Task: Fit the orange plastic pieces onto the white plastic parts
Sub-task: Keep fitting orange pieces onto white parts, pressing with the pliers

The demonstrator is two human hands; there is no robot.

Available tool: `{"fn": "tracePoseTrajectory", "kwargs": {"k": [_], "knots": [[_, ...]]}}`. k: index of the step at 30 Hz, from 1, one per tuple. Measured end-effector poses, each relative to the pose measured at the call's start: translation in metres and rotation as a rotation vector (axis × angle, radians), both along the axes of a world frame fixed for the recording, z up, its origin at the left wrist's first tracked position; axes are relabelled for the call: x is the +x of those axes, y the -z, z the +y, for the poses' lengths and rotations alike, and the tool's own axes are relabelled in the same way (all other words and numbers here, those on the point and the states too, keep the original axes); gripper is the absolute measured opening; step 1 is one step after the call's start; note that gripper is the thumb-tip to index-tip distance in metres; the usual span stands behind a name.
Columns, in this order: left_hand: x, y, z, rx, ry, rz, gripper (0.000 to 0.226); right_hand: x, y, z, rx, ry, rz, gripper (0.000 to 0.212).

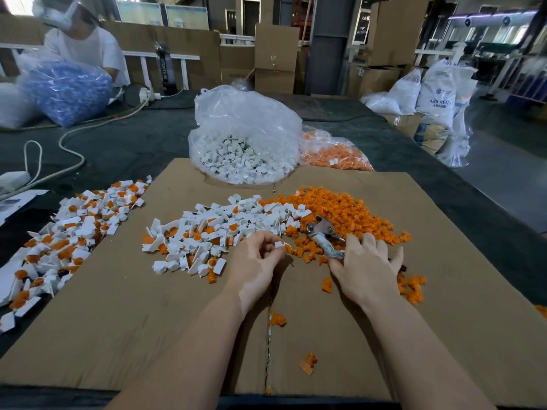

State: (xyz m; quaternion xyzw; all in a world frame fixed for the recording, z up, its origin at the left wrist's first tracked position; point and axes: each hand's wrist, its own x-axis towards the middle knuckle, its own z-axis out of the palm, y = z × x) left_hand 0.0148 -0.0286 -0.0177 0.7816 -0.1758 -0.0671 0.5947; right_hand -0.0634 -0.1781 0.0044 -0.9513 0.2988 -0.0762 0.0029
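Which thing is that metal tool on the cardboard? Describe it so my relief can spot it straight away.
Start at the brown cardboard sheet and find the loose orange pile on its right half. At that pile's near edge, just beyond the right hand, lies the metal tool. It is the only grey, shiny thing among orange and white plastic.

I can't see what my right hand (365, 263) covers at four o'clock; its fingertips sink into the orange pieces (340, 211). My left hand (256, 261) hides most of one white part (279, 245). At ten o'clock another person (80, 42) is blurred (top cropped).
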Motion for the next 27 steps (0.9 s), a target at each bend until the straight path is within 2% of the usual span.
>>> {"fn": "tracePoseTrajectory", "kwargs": {"k": [3, 5, 7, 11, 15, 21, 27], "knots": [[0.002, 0.0, 0.001, -0.025, 0.005, 0.007, 0.014, 0.0, -0.005, 0.003, -0.099, -0.038, -0.024, 0.033], [0.002, 0.0, 0.002, -0.079, 0.011, 0.035, 0.012, 0.0, -0.011, 0.007, -0.094, -0.08, -0.061, 0.032], [0.001, -0.002, 0.002, -0.163, 0.006, 0.081, 0.011, 0.001, -0.017, 0.011, 0.056, -0.164, -0.096, 0.033], [0.003, -0.008, 0.003, -0.263, -0.026, 0.214, 0.009, 0.002, -0.031, 0.02, 0.529, -0.319, -0.068, 0.031], [0.005, -0.014, 0.009, -0.302, -0.05, 0.26, 0.007, -0.001, -0.04, 0.027, 0.748, -0.348, -0.019, 0.035], [0.008, -0.02, 0.018, -0.304, -0.068, 0.276, 0.011, 0.0, -0.048, 0.033, 0.918, -0.392, 0.083, 0.03], [0.006, -0.02, 0.018, -0.335, -0.1, 0.32, 0.008, 0.002, -0.049, 0.034, 0.874, -0.464, 0.123, 0.03]]}}
